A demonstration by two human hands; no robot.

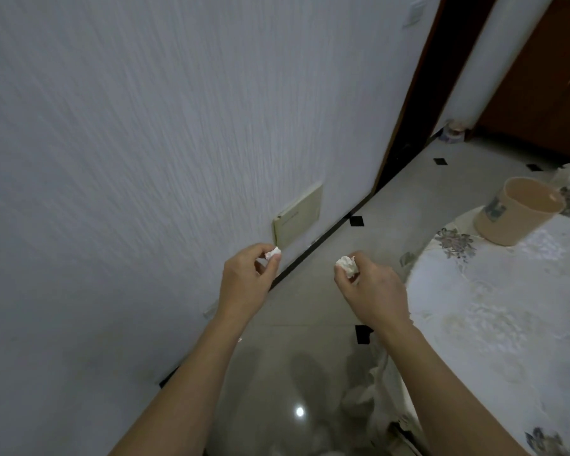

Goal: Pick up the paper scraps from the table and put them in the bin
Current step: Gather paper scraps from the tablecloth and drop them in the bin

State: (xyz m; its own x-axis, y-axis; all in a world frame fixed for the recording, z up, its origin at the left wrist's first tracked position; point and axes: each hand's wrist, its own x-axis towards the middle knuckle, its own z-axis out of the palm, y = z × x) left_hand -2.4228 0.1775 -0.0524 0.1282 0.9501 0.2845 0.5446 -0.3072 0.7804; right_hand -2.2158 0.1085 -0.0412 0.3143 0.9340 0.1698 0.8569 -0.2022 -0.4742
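My left hand is held out over the floor near the wall, its fingers pinched on a small crumpled white paper scrap. My right hand is out beside the table's edge and grips a larger crumpled white paper scrap. A beige plastic bin stands upright on the table at the far right, its mouth open and its inside looking empty. Both hands are well to the left of the bin.
The table wears a white floral cloth that hangs down at its near edge. A textured grey wall fills the left, with a beige panel low on it. Glossy tiled floor lies between wall and table. A dark doorway is beyond.
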